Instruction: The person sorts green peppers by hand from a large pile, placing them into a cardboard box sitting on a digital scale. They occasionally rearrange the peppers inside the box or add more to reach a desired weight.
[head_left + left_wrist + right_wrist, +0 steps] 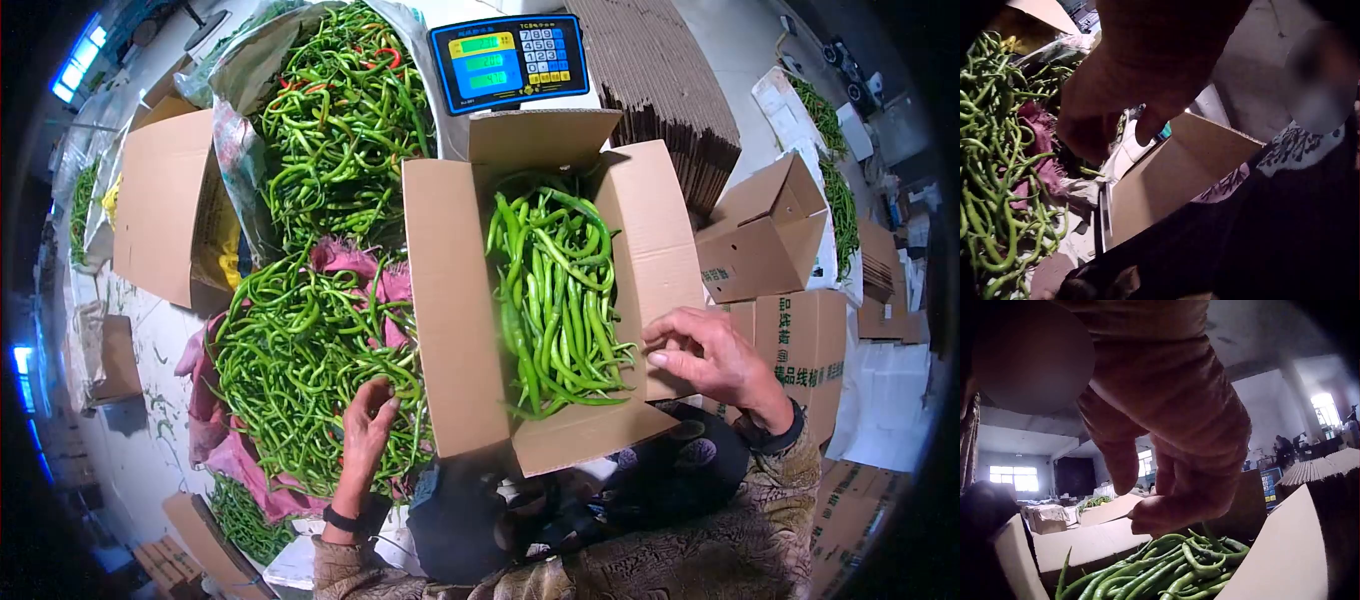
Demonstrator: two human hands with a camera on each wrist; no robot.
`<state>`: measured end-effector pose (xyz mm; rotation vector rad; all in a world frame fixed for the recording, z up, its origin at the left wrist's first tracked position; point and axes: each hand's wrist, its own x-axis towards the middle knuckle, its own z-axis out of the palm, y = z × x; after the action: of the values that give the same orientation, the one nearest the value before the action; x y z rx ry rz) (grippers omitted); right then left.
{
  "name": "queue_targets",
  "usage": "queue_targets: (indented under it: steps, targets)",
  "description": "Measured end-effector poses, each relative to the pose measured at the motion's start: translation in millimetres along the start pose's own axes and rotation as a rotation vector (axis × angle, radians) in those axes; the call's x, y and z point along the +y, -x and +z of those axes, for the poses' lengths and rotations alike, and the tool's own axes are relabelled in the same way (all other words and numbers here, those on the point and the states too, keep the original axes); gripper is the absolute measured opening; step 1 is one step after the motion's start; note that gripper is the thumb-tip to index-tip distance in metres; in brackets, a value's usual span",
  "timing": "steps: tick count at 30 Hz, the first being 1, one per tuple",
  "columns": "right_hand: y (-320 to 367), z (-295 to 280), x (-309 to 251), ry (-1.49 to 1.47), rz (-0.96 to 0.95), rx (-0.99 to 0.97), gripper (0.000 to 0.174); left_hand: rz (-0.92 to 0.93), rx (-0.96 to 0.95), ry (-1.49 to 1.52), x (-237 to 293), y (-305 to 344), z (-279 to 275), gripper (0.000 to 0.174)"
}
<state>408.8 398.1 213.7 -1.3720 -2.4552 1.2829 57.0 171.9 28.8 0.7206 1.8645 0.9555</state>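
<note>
Left hand: The person's left hand [365,420] lies on the pile of green peppers [290,370], just beside the carton's left flap. Its fingers are bent down among the pods.
Left grip: From the left wrist view the left hand [1122,94] shows only curled, shadowed fingers. Whether they pinch a pepper cannot be told.
Right hand: The right hand [705,355] rests on the right flap of the open carton [455,320], fingertips at the fold where the flap meets the wall.
Right grip: The fingers [1172,506] are curled in close to the thumb above the packed peppers. No pod shows between them, and whether they grip the cardboard cannot be told.
Peppers in carton: Long green peppers [555,300] lie lengthwise in the carton and fill its floor.
Loose pile: The pile spreads over a pink cloth [215,420] on the floor, to the left of the carton.
Scale: A blue digital scale display [508,60] stands just behind the carton.
Sack: An open sack of peppers [340,120], a few of them red, sits beyond the pile.
Surroundings: A stack of flat cardboard [660,80] and an empty carton [765,235] lie to the right.
</note>
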Motion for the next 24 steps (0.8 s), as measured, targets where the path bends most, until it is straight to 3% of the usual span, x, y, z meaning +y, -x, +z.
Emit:
queue_targets:
  steps: [4, 7, 9, 11, 14, 17, 21, 24]
  targets:
    - [3.3, 0.1, -4.6, -0.053, 0.073, -0.060, 0.020, 0.041, 0.081, -0.125, -55.9, 4.9, -13.3, 0.039]
    - [7.4, 5.4, -11.2, -0.090, 0.099, -0.092, 0.020, 0.022, 0.127, -0.248, -65.6, 11.3, -18.9, 0.039]
    - [11.1, 5.6, -20.7, -0.065, 0.035, -0.099, 0.020, -0.031, 0.128, -0.226, -89.7, 22.8, -25.2, 0.038]
    - [14.6, 13.0, -30.1, -0.074, -0.062, -0.192, 0.020, 0.118, 0.198, -0.325, -85.3, 34.6, -25.2, 0.038]
    - [24.2, 16.6, -35.3, -0.091, 0.060, -0.188, 0.024, 0.073, 0.219, -0.389, -125.4, 64.8, -34.7, 0.037]
    - [35.5, 23.8, -47.9, -0.136, 0.140, -0.241, 0.027, -0.019, 0.302, -0.431, -114.8, 94.1, -47.7, 0.037]
    - [50.4, 30.2, -63.8, -0.244, 0.168, -0.317, 0.034, 0.023, 0.544, -0.433, -119.0, 113.1, -76.7, 0.028]
    - [61.1, 37.3, -80.3, -0.329, 0.207, -0.263, 0.036, 0.042, 0.708, -0.376, -116.9, 111.3, -102.7, 0.023]
